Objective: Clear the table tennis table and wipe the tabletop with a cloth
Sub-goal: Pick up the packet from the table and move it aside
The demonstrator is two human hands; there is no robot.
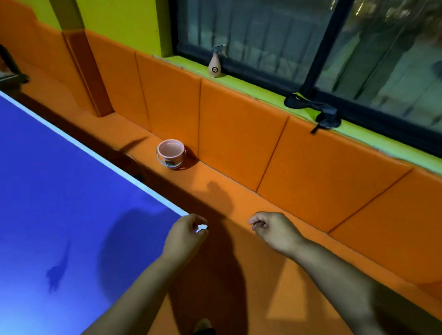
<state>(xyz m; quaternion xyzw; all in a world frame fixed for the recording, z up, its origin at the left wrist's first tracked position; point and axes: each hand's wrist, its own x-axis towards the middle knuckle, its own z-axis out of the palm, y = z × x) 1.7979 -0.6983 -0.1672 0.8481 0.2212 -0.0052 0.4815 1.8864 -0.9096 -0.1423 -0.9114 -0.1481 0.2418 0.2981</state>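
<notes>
The blue table tennis table (49, 181) with its white edge line fills the left of the view. My left hand (185, 235) hovers over the table's near corner with loosely curled fingers and holds nothing. My right hand (271, 228) hangs over the orange floor to the right of the corner, fingers loosely curled, also empty. A dark cloth (314, 110) lies crumpled on the green window sill at the upper right. A tan spray bottle (215, 65) stands upright on the same sill further left.
A small pink bucket (171, 153) stands on the orange floor by the padded orange wall (238, 130), beyond the table's side edge. A dark object (7, 68) sits at the table's far end. My foot (202, 327) shows at the bottom.
</notes>
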